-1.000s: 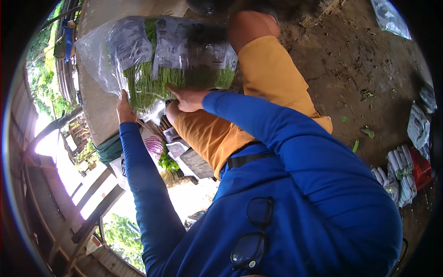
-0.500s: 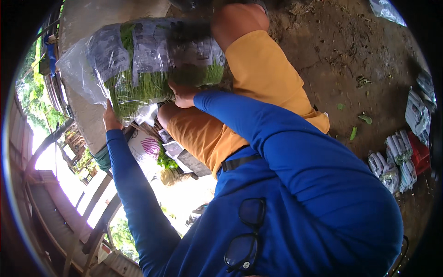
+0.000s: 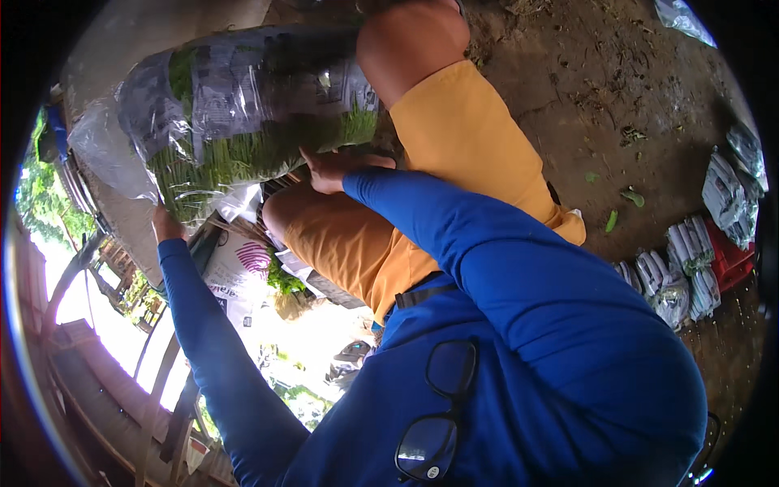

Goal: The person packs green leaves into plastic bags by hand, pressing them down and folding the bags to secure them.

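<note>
A large clear plastic bag (image 3: 268, 77) lies on its side in front of me, packed with long thin green leafy stems (image 3: 231, 158) and sheets of newspaper. At its lower left corner, my left hand (image 3: 168, 225) is closed on the plastic, its fingertips partly hidden. My right hand (image 3: 329, 170) is under the near edge, close to my knee. Its index finger is stretched up against the bag and another digit points out to the right, so the hand is open. Loose, crumpled plastic spreads from the bag's left end.
The bag rests on a pale grey surface (image 3: 203, 20). Plastic-packed bundles (image 3: 690, 260) and a red item (image 3: 732, 258) sit on the dirt floor at right, near scattered leaves (image 3: 633, 196). A white sack (image 3: 231, 272) and a green bunch (image 3: 284, 277) are below the bag.
The bag has shifted a little to the left and rolled slightly. My left hand has moved left and down with its corner. My right hand's fingers have spread apart.
</note>
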{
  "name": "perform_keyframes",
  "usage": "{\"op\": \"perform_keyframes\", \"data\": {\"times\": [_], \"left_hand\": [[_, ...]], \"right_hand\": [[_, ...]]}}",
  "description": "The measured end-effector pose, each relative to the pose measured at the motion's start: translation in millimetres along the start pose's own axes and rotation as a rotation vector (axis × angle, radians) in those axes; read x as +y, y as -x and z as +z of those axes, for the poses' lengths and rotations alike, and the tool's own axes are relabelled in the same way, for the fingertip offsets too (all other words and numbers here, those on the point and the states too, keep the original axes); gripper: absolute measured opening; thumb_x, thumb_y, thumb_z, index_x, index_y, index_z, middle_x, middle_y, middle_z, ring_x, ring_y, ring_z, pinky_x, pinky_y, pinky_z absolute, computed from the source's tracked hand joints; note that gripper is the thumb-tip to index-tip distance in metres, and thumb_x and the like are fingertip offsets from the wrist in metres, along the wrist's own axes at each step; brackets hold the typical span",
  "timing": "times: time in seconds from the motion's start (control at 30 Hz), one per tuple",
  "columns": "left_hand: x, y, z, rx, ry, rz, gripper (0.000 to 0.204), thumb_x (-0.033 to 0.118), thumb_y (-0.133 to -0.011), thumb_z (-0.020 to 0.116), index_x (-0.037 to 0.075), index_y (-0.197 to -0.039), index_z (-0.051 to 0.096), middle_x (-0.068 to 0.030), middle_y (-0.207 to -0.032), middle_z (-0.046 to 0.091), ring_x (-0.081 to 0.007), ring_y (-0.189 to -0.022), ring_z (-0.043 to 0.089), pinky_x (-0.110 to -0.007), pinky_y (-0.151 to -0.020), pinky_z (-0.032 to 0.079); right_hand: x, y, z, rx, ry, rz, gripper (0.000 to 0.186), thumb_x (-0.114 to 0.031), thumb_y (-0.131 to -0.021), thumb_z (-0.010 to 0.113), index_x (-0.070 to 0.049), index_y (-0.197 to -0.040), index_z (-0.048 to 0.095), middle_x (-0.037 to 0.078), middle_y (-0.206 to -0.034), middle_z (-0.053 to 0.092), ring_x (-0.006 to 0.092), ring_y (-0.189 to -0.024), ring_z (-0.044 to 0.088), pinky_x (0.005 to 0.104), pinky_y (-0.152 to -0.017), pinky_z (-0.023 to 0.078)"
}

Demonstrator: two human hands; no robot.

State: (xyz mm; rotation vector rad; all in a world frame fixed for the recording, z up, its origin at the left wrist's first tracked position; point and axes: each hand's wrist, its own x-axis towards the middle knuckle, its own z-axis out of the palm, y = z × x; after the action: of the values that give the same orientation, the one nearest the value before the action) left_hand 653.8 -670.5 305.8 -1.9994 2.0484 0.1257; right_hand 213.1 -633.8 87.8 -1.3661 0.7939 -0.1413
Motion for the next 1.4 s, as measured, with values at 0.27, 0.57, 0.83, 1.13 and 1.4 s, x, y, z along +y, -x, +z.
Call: {"op": "perform_keyframes", "data": {"times": [0.27,0.57,0.83,1.13,1.4], "left_hand": [[-36.3,2.9,38.1,-0.052,0.280,-0.282,0.045,0.005,-0.094,0.049,0.006,-0.138,0.054,-0.0221,-0.104,0.070,-0.0355,-0.092,0.069,-0.045,-0.071,0.054],[-43.6,-69.0,65.7,0.008,0.306,-0.200,0.042,0.009,-0.095,0.049,0.005,-0.137,0.056,-0.0206,-0.105,0.071,-0.0329,-0.092,0.069,-0.044,-0.072,0.054],[-92.5,0.3,78.7,-0.024,0.289,-0.306,0.040,0.013,-0.097,0.049,0.005,-0.135,0.057,-0.0192,-0.106,0.071,-0.0306,-0.092,0.069,-0.043,-0.072,0.054],[-110.1,2.5,86.9,-0.037,0.274,-0.324,0.039,0.017,-0.098,0.049,0.004,-0.133,0.058,-0.0176,-0.107,0.071,-0.0281,-0.093,0.069,-0.041,-0.073,0.054],[-122.5,-14.5,90.6,-0.051,0.271,-0.313,0.038,0.020,-0.099,0.049,0.004,-0.132,0.060,-0.0162,-0.108,0.072,-0.0258,-0.093,0.069,-0.040,-0.074,0.054]], "right_hand": [[-16.2,-85.1,12.8,-0.074,1.110,-0.548,0.034,-0.018,-0.085,0.063,0.000,-0.113,0.071,0.019,-0.099,0.072,0.0367,-0.119,0.057,0.0444,-0.104,0.044],[52.5,-94.7,33.4,0.255,0.519,-0.141,0.060,-0.023,-0.090,0.060,0.001,-0.143,0.042,0.023,-0.099,0.070,0.0367,-0.104,0.064,0.0451,-0.103,0.043],[0.8,-55.7,0.8,0.055,-0.108,0.189,0.082,-0.011,-0.084,0.059,-0.002,-0.155,0.019,0.031,-0.112,0.065,0.0443,-0.105,0.064,0.0490,-0.090,0.051],[19.8,-44.5,9.9,0.011,-0.054,0.206,0.091,-0.020,-0.087,0.062,0.001,-0.156,0.008,0.029,-0.099,0.067,0.0403,-0.087,0.068,0.0491,-0.077,0.052],[44.4,-49.3,9.8,-0.026,-0.050,0.297,0.099,-0.025,-0.086,0.059,0.006,-0.155,-0.005,0.028,-0.092,0.069,0.0383,-0.081,0.069,0.0481,-0.071,0.051]]}}
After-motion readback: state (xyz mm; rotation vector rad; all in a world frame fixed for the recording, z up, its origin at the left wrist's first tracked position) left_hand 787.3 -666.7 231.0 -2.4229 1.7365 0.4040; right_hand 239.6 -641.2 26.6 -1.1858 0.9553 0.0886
